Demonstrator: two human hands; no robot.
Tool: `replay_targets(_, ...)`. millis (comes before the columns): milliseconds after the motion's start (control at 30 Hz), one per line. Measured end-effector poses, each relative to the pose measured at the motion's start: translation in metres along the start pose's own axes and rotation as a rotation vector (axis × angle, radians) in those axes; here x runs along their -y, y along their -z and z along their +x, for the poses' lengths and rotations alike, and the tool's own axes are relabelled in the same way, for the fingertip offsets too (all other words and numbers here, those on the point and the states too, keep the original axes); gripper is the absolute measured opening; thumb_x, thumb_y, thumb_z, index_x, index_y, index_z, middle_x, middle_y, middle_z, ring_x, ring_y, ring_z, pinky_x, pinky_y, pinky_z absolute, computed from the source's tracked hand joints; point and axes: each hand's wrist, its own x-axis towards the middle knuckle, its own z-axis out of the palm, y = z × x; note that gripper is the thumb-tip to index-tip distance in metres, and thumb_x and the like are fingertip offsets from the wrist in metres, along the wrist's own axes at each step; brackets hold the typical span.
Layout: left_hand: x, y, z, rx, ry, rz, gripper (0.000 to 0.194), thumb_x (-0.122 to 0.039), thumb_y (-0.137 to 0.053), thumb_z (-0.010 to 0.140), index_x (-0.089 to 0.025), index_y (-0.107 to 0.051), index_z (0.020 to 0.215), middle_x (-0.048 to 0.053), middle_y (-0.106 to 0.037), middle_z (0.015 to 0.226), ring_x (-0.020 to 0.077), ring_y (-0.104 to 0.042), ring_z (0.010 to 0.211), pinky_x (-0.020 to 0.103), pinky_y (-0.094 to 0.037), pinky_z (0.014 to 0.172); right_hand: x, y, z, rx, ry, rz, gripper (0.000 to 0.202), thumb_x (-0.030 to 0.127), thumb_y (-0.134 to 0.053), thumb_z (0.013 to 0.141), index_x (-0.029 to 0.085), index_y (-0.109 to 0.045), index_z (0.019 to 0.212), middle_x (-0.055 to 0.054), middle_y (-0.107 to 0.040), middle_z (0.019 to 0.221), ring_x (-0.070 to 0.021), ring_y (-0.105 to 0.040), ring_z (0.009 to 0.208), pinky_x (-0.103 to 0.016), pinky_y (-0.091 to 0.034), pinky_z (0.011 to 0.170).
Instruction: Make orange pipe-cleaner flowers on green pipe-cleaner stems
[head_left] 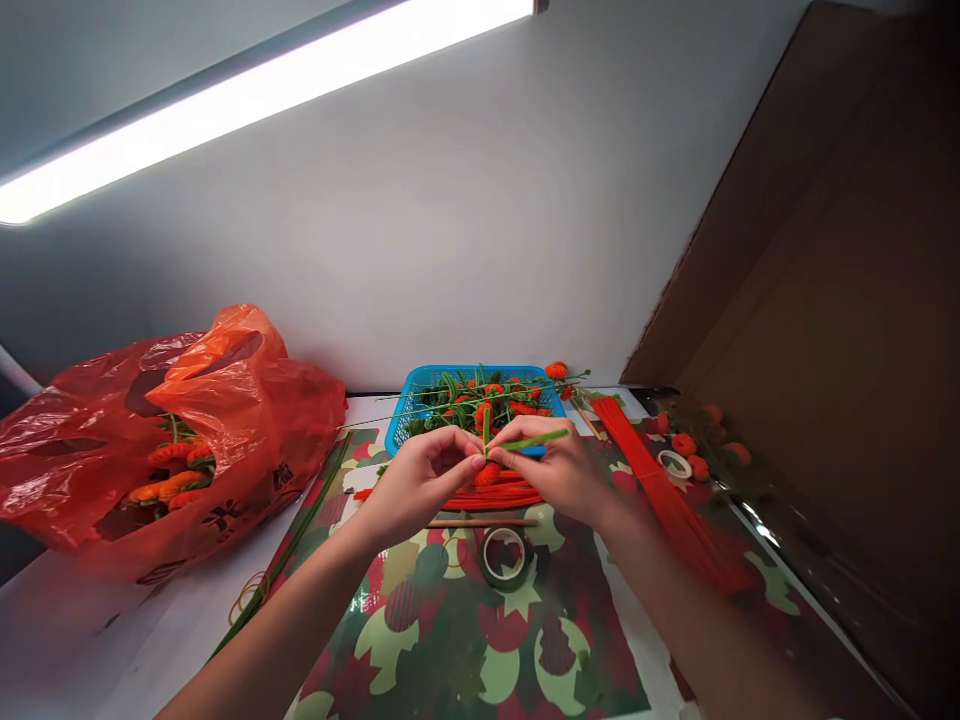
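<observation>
A pale wall (480, 270) rises behind my work, one brown cardboard panel (825, 290) leaning at the right and one lit tube lamp (300, 85) slanting overhead. Below me lies a single camouflage-patterned mat (427, 640), its circles and jagged shapes in green and red. At left slumps one red plastic bag (300, 410) of orange flowers, its dark printed characters creased past reading. My forearms angle inward from both lower corners, wrists raised, so that my left hand (431, 468) and right hand (553, 462) meet at the centre, fingers curled, each thumb pressed toward its forefinger. Behind them sits one blue basket (400, 410), heaped with orange blooms and greenery too tangled to count. One bundle of red strips (645, 470) lies to my right; more red strips (517, 492) lie beneath my hands. I count two tape rolls, one dark green (486, 562) near me, one white (675, 477) beside the bundle, and one thin stick (480, 522). Between my fingertips, one orange flower (487, 475) hangs head-down, its green stem upright in my left pinch; my right grip, equally narrow, seems to hold a green strip (544, 438) that slants off rightward.
</observation>
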Motion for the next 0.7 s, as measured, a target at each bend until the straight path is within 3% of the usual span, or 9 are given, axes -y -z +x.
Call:
replay_targets(100,0.001,-0.001,0.000,-0.045,-0.166,0.148,0.016,-0.029,-0.055,0.088,-0.017,-0.057,0.077,0.005,-0.062,0.087,0.0130,-0.058,0.072,0.024,-0.049,0.061,-0.002,-0.008,0.001,-0.126,-0.161,0.090,0.010,0.025,-0.065,0.079,0.018,-0.068,0.072,-0.001,-0.067,0.069,-0.0144,-0.060,0.065,-0.027,-0.047,0.062)
replay_targets(333,0.005,0.000,0.000,-0.131,-0.583,0.610,0.013,-0.011,-0.048,0.089,-0.019,-0.052,0.080,0.004,-0.062,0.088,0.0114,-0.060,0.074,0.021,-0.048,0.062,0.000,-0.020,-0.001,-0.287,-0.333,0.253,0.010,0.026,-0.067,0.073,0.017,-0.070,0.072,-0.003,-0.069,0.075,-0.0152,-0.062,0.071,-0.027,-0.049,0.067)
replay_targets(467,0.008,0.000,-0.001,-0.141,-0.726,0.775,0.014,-0.009,-0.044,0.090,-0.018,-0.051,0.082,0.007,-0.063,0.091,0.0120,-0.060,0.073,0.021,-0.049,0.062,0.002,-0.019,0.001,-0.286,-0.487,0.507,0.010,0.026,-0.071,0.065,0.015,-0.070,0.064,-0.002,-0.068,0.067,-0.0142,-0.062,0.068,-0.025,-0.049,0.064)
replay_targets(567,0.009,0.000,-0.002,-0.155,-0.801,0.879,0.015,-0.009,-0.044,0.090,-0.017,-0.053,0.083,0.008,-0.065,0.092,0.0141,-0.062,0.076,0.023,-0.050,0.065,0.000,-0.016,0.002,-0.234,-0.673,0.699,0.014,0.025,-0.075,0.057,0.014,-0.068,0.060,0.000,-0.064,0.060,-0.0089,-0.057,0.056,-0.021,-0.045,0.054)
replay_targets(700,0.008,-0.001,-0.003,-0.195,-0.822,0.846,0.013,-0.008,-0.046,0.089,-0.017,-0.053,0.083,0.008,-0.065,0.091,0.0134,-0.062,0.075,0.023,-0.050,0.065,-0.003,-0.013,0.003,-0.173,-0.907,0.885,0.018,0.024,-0.077,0.051,0.013,-0.066,0.059,0.002,-0.060,0.057,-0.0043,-0.051,0.046,-0.017,-0.038,0.045)
